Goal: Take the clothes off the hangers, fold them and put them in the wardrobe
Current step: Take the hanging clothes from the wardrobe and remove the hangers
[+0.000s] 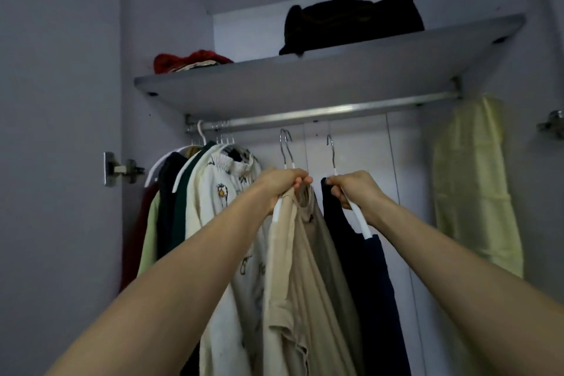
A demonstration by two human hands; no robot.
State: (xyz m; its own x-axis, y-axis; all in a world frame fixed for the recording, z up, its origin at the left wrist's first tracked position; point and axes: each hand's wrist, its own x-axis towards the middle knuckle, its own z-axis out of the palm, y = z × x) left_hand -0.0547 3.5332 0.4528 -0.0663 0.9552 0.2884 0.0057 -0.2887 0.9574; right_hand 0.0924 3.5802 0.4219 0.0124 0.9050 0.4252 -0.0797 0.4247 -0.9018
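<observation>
Barely begun: the left hand (282, 185) grips the beige shirt (305, 268) at its hanger top, the right hand (355, 189) clamps the navy garment's (366, 268) white hanger (361, 223). Both hooks look lifted below the rail (320, 114); more clothes (213, 207) hang at nine o'clock, nothing folded.

A beige shirt (308, 268) and a navy garment (363, 259) hung on white hangers (360, 220), hooks clear below the wardrobe rail (323, 114).

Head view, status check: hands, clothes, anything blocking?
Left hand grips beige shirt's hanger top; right hand grips navy garment's white hanger. Both hooks off the rail. Nothing folded yet. No obstruction seen.
</observation>
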